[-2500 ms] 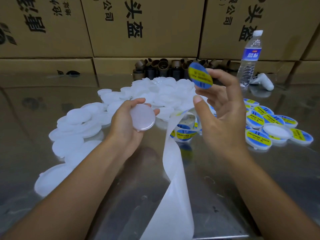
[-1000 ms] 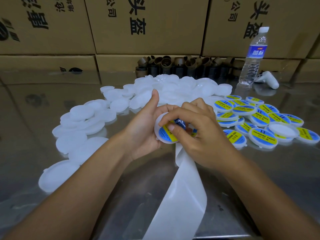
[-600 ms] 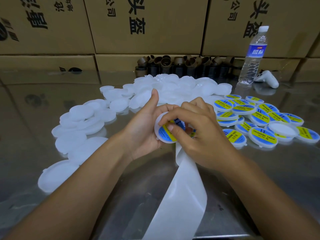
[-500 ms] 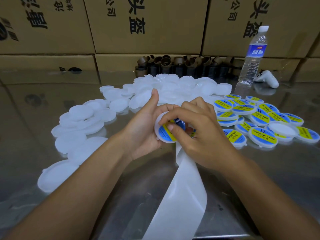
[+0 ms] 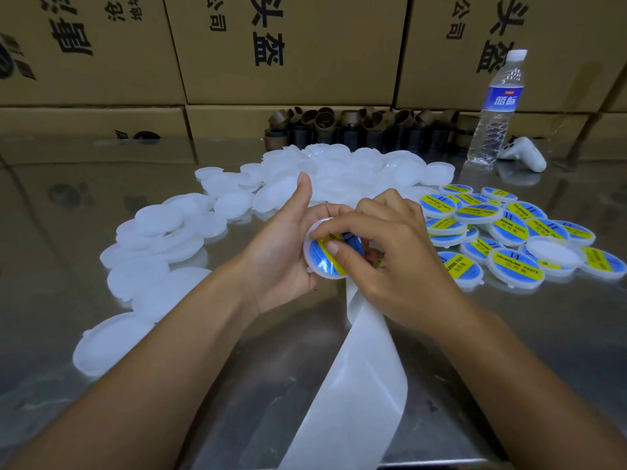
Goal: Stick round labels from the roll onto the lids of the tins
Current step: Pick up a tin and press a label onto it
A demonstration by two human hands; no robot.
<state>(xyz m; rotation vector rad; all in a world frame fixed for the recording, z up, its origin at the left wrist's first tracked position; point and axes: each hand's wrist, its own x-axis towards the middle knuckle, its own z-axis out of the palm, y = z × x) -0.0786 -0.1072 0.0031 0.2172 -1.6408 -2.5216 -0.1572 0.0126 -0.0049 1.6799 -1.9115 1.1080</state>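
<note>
Steel tabletop (image 5: 509,334), cartons (image 5: 339,62) behind. Left hand (image 5: 281,256) grips the lid (image 5: 314,266) above it. The round label (image 5: 322,252), held aloft seconds ago, now lies on that lid, with right hand (image 5: 400,262) curled over it, thumb pressing. Sticking judged nearly complete.

Bare desk (image 5: 61,232) far left and near right: I pass freely. Blank lids (image 5: 159,228) crowd left, labelled lids (image 5: 509,232) right; backing strip (image 5: 359,385) trails between my forearms; boxes (image 5: 288,45) wall off back, bottle (image 5: 495,106) before them.
</note>
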